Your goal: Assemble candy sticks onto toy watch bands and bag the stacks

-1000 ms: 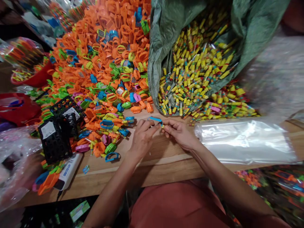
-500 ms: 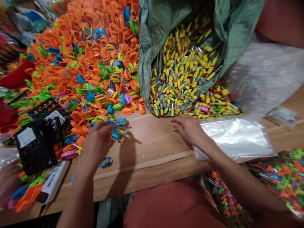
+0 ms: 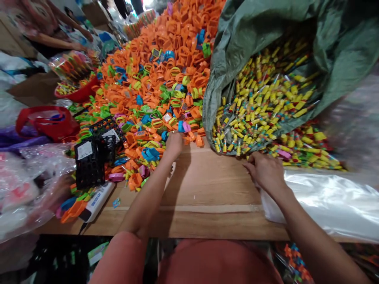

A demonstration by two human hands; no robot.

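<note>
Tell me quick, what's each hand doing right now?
Left hand: at the edge of the watch pile; grip can't be told.
Right hand: fingers partly curled, by the yellow tubes; can't tell if it holds one.

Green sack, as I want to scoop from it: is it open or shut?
Open: the green sack gapes wide, and yellow pieces show inside its mouth.

red basket (image 3: 66, 127) near labelled black trays (image 3: 89, 171)
</note>
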